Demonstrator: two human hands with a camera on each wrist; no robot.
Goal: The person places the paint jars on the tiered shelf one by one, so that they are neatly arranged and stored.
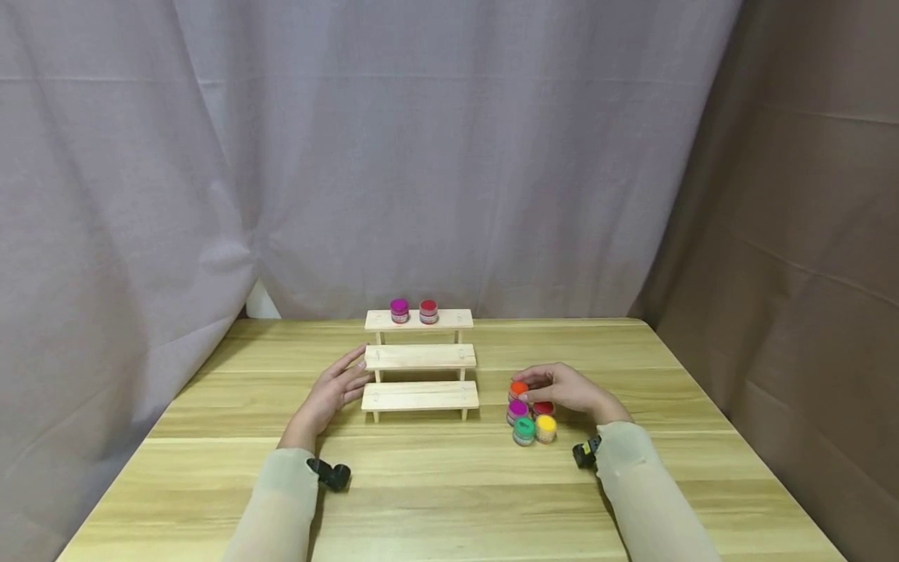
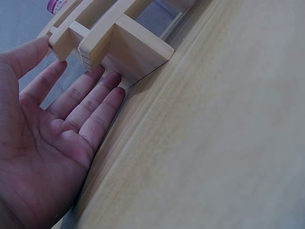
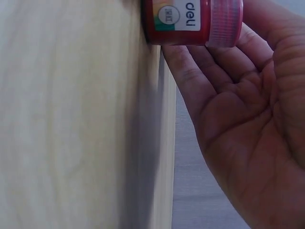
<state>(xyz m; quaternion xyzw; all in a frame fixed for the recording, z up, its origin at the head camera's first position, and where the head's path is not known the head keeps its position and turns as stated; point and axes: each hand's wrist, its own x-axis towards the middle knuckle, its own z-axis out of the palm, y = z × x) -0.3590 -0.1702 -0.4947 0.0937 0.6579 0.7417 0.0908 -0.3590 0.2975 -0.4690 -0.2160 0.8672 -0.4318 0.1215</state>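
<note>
A three-tier wooden stand [image 1: 420,357] stands on the table. My left hand [image 1: 335,390] is at its left end, fingers extended; in the left wrist view the fingertips [image 2: 114,78] reach the ends of its planks. To the right of the stand, my right hand [image 1: 565,388] holds an orange-lidded paint jar [image 1: 518,389] between thumb and fingers. Close around it stand a purple jar [image 1: 517,411], a green jar [image 1: 524,431], a yellow jar [image 1: 545,428] and a red jar [image 1: 543,409]. In the right wrist view a red jar [image 3: 190,21] hides the fingertips.
On the stand's top tier sit a purple-lidded jar [image 1: 399,311] and a red-lidded jar [image 1: 428,311]. The wooden table [image 1: 449,492] ends at a grey curtain [image 1: 449,172] behind the stand. Another curtain [image 1: 794,234] hangs along the right side.
</note>
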